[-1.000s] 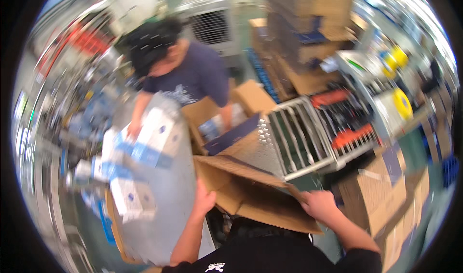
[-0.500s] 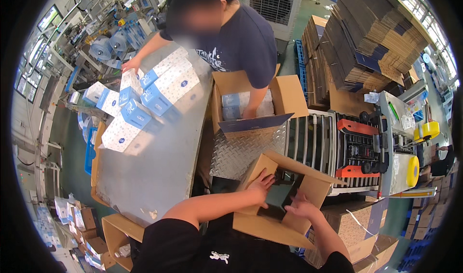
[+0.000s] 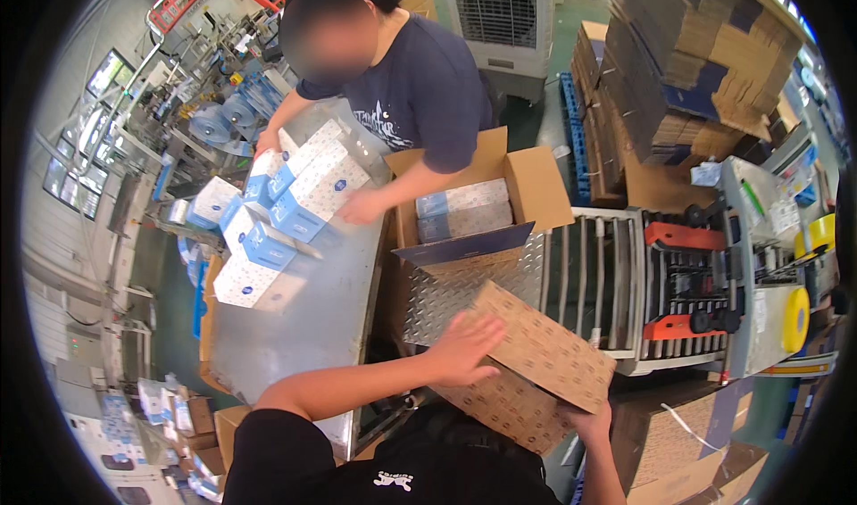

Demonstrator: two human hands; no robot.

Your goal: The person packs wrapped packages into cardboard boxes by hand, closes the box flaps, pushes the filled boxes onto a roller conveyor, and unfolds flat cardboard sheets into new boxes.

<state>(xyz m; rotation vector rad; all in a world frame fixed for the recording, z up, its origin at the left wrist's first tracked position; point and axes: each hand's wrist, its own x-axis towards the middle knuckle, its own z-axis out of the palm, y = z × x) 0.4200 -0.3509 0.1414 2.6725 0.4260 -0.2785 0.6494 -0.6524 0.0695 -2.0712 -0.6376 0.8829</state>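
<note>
A brown cardboard box [image 3: 544, 349] with a printed pattern is tilted in front of me, flaps folded over so its inside is hidden. My left hand [image 3: 466, 349] lies flat against its upper left edge, fingers stretched out. At the lower right corner my right hand [image 3: 589, 420] grips the box, some fingers hidden behind it. Just beyond, an open carton [image 3: 540, 188] holds white-and-blue packs [image 3: 464, 211] and stands on a metal tread plate [image 3: 428, 304]. Across the table, a co-worker [image 3: 420, 86] has both hands at a group of white-and-blue packs [image 3: 312, 188].
The grey metal table [image 3: 295, 344] lies to my left. A roller conveyor [image 3: 589, 273] with an orange-and-black machine [image 3: 683, 277] runs off to the right. Flat cartons [image 3: 678, 77] are stacked at the far right; strapped cartons [image 3: 678, 434] stand near my right arm.
The box has been turned from its open inside to its printed outside. My left hand moved from inside it onto its edge. The co-worker's hand left the carton and reached the packs.
</note>
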